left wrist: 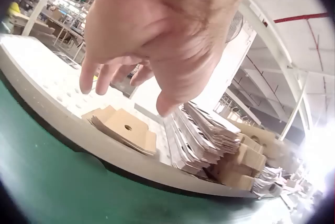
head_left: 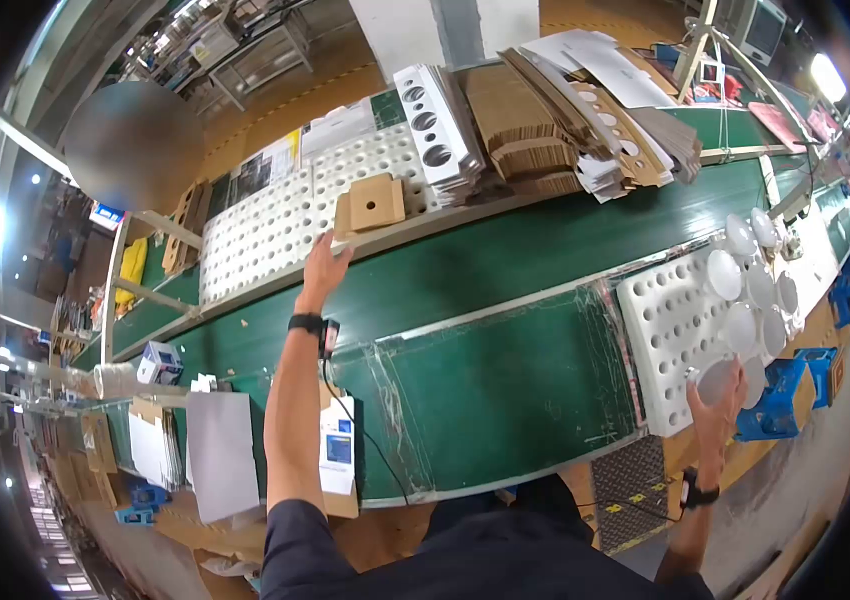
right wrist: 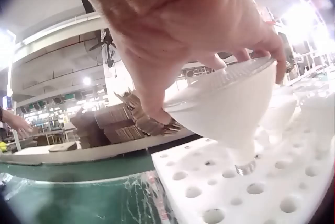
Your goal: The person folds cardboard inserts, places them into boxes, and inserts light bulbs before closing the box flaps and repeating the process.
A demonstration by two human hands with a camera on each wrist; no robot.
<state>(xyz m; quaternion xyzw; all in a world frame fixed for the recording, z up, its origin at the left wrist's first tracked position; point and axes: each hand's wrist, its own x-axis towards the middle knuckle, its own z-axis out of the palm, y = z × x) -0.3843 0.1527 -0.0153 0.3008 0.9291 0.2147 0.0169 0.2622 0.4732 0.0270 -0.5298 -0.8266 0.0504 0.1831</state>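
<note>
1. A busy factory hall, and a long green conveyor belt runs right across the head view, with plenty of bare green between the two arms.
2. Along the far edge sit white foam sheets full of holes, with cardboard stacks beside them to the right.
3. At the near right a white foam tray lies flat at the belt's edge, holes up, with standing lamps crowding its right side. Its left half is free.
4. The left hand is stretched across the belt, fingers loosely apart and holding nothing. The cardboard insert (the one with a round hole) lies just beyond and to the right of the fingertips, and the wrist view shows it below them and not touched.
5. The right hand is curled round the wide rim of a white bulb. The bulb's long axis is upright with the metal base pointing down, just above the tray's holes and not seated in one. This is the hand on the tray's side, and the left is well apart from it.
</note>
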